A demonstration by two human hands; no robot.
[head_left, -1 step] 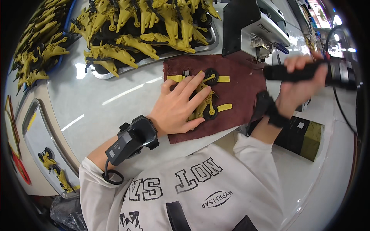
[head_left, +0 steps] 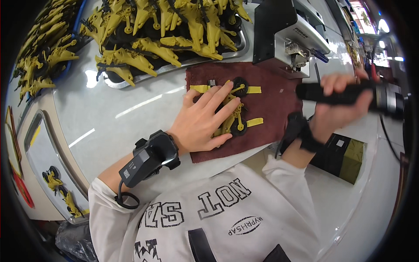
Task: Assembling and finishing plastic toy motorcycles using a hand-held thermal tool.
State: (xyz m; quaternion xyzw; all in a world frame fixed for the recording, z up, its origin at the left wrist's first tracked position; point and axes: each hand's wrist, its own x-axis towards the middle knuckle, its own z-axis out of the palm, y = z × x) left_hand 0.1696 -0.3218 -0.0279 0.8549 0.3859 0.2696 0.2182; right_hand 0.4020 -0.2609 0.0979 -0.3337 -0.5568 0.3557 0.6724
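Note:
My left hand (head_left: 203,115) lies flat with spread fingers over a yellow and black toy motorcycle (head_left: 238,111), covering much of it. The toy's wheels and yellow arms show past my fingertips, on a dark red cloth (head_left: 275,91). Short yellow tape strips (head_left: 254,122) lie beside the wheels. Off to the right, my right hand (head_left: 338,98) is closed around a black corded electric screwdriver (head_left: 349,92) with a silver collar. The tool is held in the air past the cloth's right edge; blur smears it, and I cannot make out a bit.
Behind the cloth stands a metal tray (head_left: 238,50) heaped with yellow toy motorcycles. A black and silver machine (head_left: 301,37) is at the back right. On the left, another tray (head_left: 37,150) holds a few toys. A dark box (head_left: 340,157) sits at the right.
My right hand has dropped slightly toward me with the electric screwdriver. My left hand and the toy motorcycle have stayed put.

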